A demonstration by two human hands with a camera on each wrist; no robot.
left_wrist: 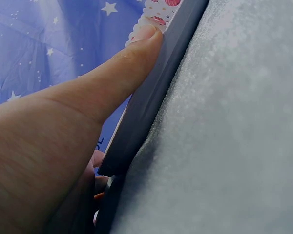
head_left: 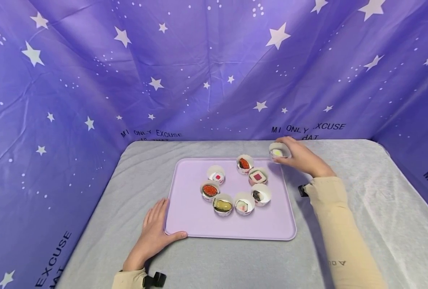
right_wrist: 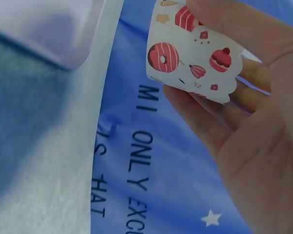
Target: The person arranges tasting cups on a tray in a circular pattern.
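Note:
My right hand (head_left: 300,156) holds a white paper baking cup (head_left: 274,149) at the tray's back right corner, thumb and fingers around its wall. Inside that cup shows a small white piece with a yellow-green centre; red cake and donut prints cover the cup's outside (right_wrist: 185,61) in the right wrist view. At the front left corner of the pale purple tray (head_left: 192,224), my left hand (head_left: 154,230) rests with its fingers straight along the left side. Its thumb (left_wrist: 136,51) lies on the front rim, with a printed cup (left_wrist: 158,10) partly visible beyond it.
On the tray, several paper cups form a loose ring. They hold sushi-like pieces, including a red-topped one (head_left: 210,190), a yellow-green one (head_left: 223,205) and a white square with a red centre (head_left: 258,177). A grey cloth (head_left: 373,200) covers the table; a starry purple curtain (head_left: 199,60) hangs behind.

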